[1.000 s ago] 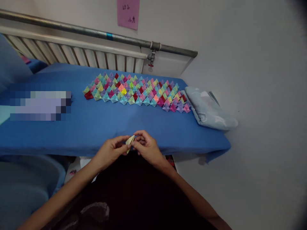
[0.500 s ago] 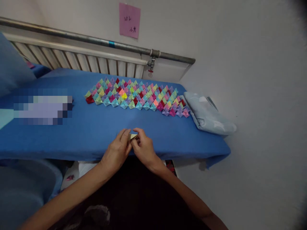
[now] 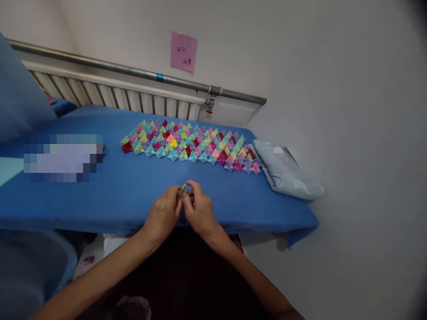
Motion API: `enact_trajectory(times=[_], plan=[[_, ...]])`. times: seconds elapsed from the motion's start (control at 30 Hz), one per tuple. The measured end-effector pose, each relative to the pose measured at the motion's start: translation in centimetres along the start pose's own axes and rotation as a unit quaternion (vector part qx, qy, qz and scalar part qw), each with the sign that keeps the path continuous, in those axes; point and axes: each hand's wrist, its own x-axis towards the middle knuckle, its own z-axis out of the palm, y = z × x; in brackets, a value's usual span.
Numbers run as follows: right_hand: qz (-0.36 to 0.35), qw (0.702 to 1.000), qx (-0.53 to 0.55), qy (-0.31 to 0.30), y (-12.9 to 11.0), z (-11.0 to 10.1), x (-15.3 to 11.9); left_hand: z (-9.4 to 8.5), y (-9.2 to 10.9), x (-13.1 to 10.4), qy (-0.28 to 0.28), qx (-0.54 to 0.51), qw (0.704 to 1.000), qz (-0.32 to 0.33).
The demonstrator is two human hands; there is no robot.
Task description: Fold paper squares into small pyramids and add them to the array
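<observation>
A small piece of folded yellow paper [image 3: 183, 190] is pinched between my two hands, low over the front part of the blue-covered table. My left hand [image 3: 164, 211] grips its left side, fingers bent around it. From the other side, my right hand [image 3: 199, 208] holds it with thumb and fingers. The fingers cover much of the paper. Beyond my hands, many folded paper pieces [image 3: 183, 145] in green, pink, purple, blue, red and yellow stand packed in slanting rows.
A folded light-blue cloth [image 3: 287, 171] lies at the right end of the blue table cover [image 3: 123, 200]. A pixelated object [image 3: 63, 158] and a pale green sheet [image 3: 10, 170] are at left. Behind stand a radiator [image 3: 133, 98] and a metal pipe [image 3: 126, 70]. A blue chair [image 3: 30, 266] is at lower left.
The folded yellow paper has been turned, so a narrow, upright part now shows between my fingers. My hands stay close together. The camera view has tilted up a little.
</observation>
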Motion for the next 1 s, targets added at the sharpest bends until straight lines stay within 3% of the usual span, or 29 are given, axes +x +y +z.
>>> enact_trajectory(times=[0.2, 0.4, 0.7, 0.83, 1.0], plan=[[-0.017, 0.997, -0.073, -0.005, 0.4, 0.1, 0.1, 0.2, -0.2, 0.0, 0.021, -0.049, 0.997, -0.047], [-0.1, 0.99, -0.101, -0.012, 1.0, -0.1, -0.1, 0.2, -0.3, 0.2, -0.025, -0.056, 0.997, -0.044], [0.017, 0.999, 0.033, 0.022, 0.4, 0.1, -0.4, 0.0, 1.1, 0.1, 0.006, -0.214, 0.966, -0.148], [0.005, 0.993, 0.116, 0.025, 0.4, 0.0, -0.7, -0.2, 1.4, -0.1, 0.012, -0.289, 0.939, -0.185], [-0.051, 0.992, 0.1, 0.05, 0.4, -0.5, -1.1, -0.7, 1.8, -0.3, 0.016, -0.367, 0.912, -0.183]])
